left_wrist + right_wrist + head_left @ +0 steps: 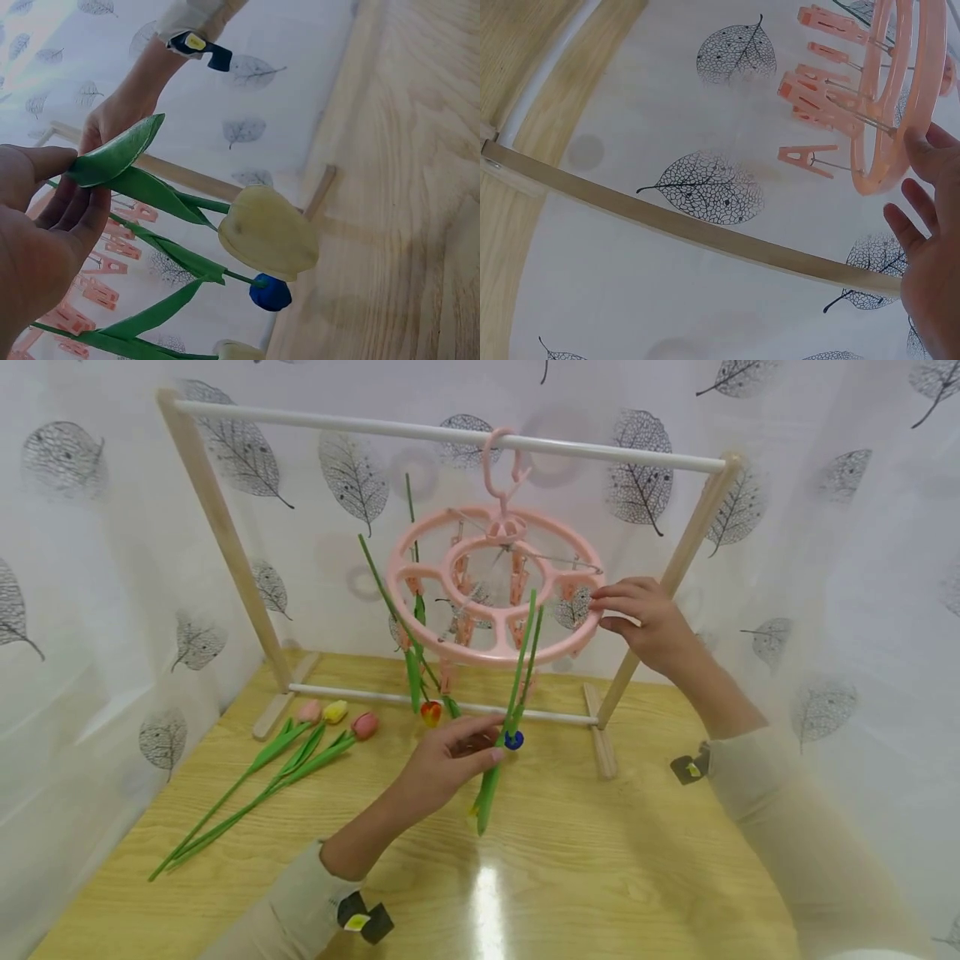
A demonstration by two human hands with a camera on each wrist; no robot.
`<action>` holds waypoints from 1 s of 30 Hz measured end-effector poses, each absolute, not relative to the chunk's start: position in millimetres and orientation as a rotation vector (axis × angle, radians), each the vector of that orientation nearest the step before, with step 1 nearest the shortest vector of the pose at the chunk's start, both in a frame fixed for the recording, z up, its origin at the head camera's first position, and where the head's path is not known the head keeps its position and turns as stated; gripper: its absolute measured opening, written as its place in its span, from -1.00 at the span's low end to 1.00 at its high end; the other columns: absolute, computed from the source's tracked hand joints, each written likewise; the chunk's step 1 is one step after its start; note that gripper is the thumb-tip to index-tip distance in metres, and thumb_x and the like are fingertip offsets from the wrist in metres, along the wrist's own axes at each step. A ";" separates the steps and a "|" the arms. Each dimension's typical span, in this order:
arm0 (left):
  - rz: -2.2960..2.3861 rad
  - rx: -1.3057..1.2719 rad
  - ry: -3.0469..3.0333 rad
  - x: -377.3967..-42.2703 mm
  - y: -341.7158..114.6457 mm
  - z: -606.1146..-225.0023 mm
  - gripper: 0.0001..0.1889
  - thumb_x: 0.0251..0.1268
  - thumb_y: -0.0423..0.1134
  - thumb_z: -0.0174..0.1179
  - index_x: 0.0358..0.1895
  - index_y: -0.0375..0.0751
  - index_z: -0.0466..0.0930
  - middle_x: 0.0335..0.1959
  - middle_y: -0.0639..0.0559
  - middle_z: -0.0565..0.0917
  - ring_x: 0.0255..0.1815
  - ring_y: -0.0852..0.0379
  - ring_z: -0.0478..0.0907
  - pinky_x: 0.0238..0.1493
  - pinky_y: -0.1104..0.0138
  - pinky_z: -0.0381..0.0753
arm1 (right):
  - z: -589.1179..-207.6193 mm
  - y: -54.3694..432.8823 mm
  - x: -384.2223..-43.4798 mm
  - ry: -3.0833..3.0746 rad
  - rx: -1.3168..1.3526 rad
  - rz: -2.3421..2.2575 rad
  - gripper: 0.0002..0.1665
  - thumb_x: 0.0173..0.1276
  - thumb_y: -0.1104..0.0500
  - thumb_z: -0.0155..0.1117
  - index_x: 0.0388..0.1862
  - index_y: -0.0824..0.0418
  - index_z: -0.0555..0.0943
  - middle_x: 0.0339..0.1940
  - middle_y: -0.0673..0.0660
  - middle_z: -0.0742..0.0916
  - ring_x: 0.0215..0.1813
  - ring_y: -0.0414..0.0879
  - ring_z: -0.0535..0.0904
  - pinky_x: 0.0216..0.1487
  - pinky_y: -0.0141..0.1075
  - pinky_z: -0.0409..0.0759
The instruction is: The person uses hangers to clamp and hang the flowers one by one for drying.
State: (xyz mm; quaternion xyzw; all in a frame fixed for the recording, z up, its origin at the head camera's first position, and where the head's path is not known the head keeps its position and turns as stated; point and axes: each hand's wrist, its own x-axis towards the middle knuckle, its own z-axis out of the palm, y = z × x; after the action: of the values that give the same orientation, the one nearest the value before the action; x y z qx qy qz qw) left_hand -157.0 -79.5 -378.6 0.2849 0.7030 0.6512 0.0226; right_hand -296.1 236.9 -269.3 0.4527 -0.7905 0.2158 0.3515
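My left hand pinches a yellow tulip by its green leaf, thumb against fingertips. The bloom points down and its stem rises in front of the pink round clip hanger. Right beside it, a blue tulip also points bloom-down, its stem close along the held one. With fairly straight fingers, my right hand touches the hanger's right rim. Small pink clothespins dangle under the ring. At the hanger's left side, a red-and-yellow tulip hangs upside down.
The hanger's hook loops over the white top bar of a wooden-legged rack. Pink and yellow tulips lie on the wooden table at the left, stems toward the front. A leaf-print curtain covers the back and sides.
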 end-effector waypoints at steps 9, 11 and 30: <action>2.042 0.853 2.198 -154.9 -82.2 -376.9 -0.53 0.45 -0.26 0.24 0.38 -0.09 0.51 0.10 -0.13 0.60 0.07 0.04 0.58 0.03 0.37 0.66 | -273.6 221.8 -275.6 -1.975 1.290 0.532 -0.68 0.03 0.53 0.48 -0.17 0.42 0.74 -0.12 0.35 0.74 0.10 0.33 0.52 0.36 -0.18 0.36; 2.054 0.842 2.209 -154.7 -83.1 -376.2 -0.53 0.44 -0.25 0.25 0.38 -0.06 0.52 0.09 -0.08 0.60 0.08 0.04 0.58 0.03 0.36 0.66 | -272.9 216.9 -270.2 -1.964 1.309 0.567 -0.67 0.02 0.53 0.48 -0.17 0.43 0.73 -0.13 0.36 0.73 0.11 0.34 0.51 0.40 -0.23 0.33; 2.130 0.861 2.244 -158.5 -91.6 -372.4 -0.52 0.43 -0.29 0.25 0.39 -0.15 0.49 0.09 -0.08 0.58 0.04 0.06 0.60 -0.01 0.39 0.66 | -269.4 176.0 -240.6 -1.920 1.333 0.595 -0.74 0.31 0.06 0.43 -0.19 0.24 0.79 -0.19 0.15 0.77 -0.06 0.06 0.55 0.22 -0.10 0.21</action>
State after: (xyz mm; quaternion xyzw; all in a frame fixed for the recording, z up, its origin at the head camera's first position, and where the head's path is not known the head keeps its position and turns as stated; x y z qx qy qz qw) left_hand -158.5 -91.6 -372.4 0.2679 0.6983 0.6629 -0.0352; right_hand -240.6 176.0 -269.4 0.5165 -0.7435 0.2303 0.3569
